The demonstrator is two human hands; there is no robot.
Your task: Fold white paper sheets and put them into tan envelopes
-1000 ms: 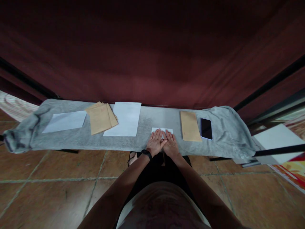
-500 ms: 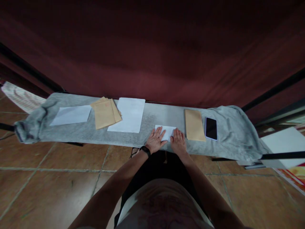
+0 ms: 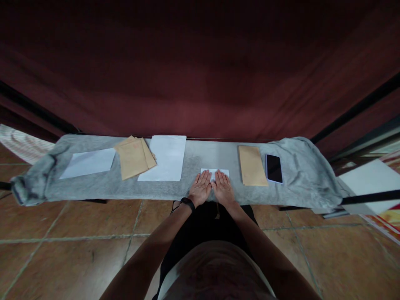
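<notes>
A small folded sheet of white paper [image 3: 213, 171] lies on the grey cloth near the front edge. My left hand [image 3: 200, 188] rests flat on its left part, fingers stretched out and pointing away from me. Flat on the right part is my right hand [image 3: 223, 188], its thumb close to the left thumb. Most of the folded paper is hidden under both hands; its far edge and a bit between the fingers show. Neither hand grips anything.
Left of my hands lie large white sheets [image 3: 170, 160], several brown envelopes [image 3: 133, 160] overlapping them, and another white paper [image 3: 89, 162]. A stack of brown envelopes [image 3: 253, 166] and a phone [image 3: 274, 168] lie to the right. Grey cloth [image 3: 209, 152] covers the narrow surface before a dark red curtain [image 3: 200, 96].
My right hand has slid left across the folded paper, so both hands now lie side by side. The view has tilted and shifted slightly.
</notes>
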